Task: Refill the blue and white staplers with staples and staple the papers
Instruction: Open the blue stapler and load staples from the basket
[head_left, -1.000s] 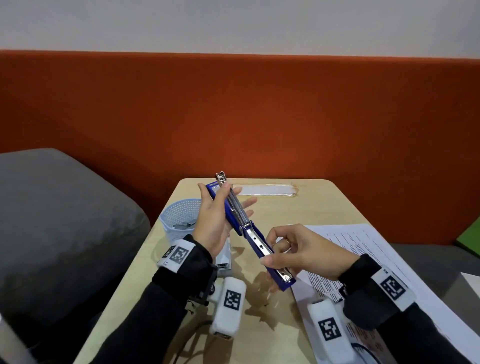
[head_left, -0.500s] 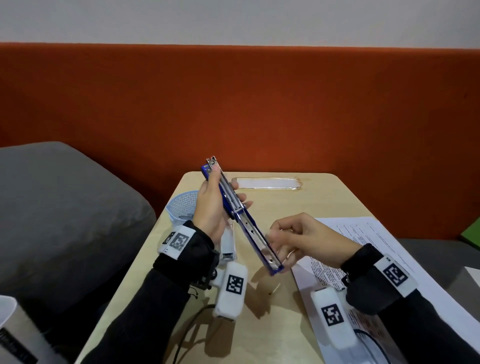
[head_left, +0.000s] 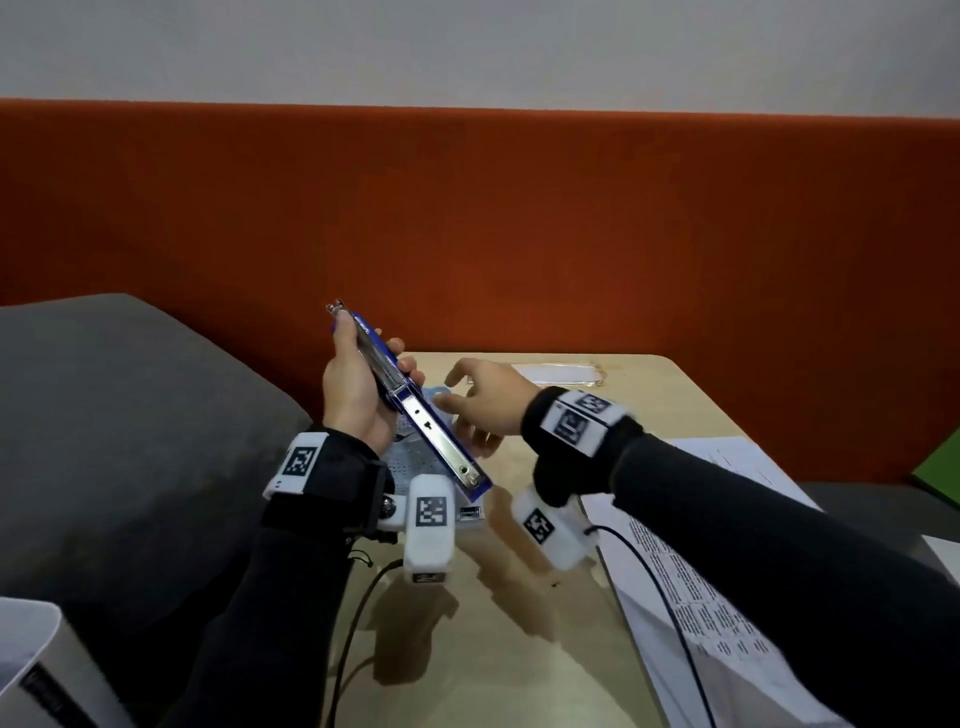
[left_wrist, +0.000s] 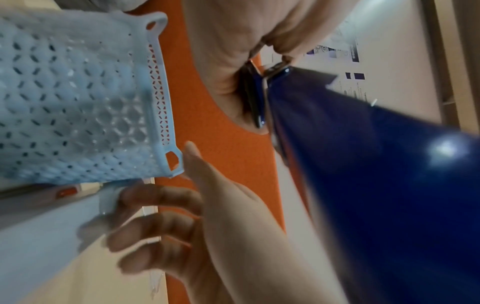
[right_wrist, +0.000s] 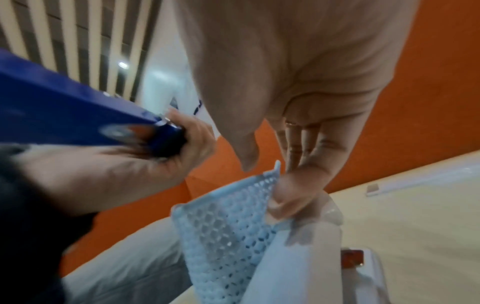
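Your right hand (head_left: 485, 402) has let go of the blue stapler (head_left: 415, 410), fingers loose, now reaching the basket (left_wrist: 78, 98) just beyond it. Left hand (head_left: 358, 395) grips the stapler, hinged open. Staples next, likely.

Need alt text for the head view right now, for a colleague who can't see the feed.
The left hand holds an opened blue stapler tilted above a table, while the right hand reaches with spread fingers toward a light blue basket behind it. Printed papers lie at the right.
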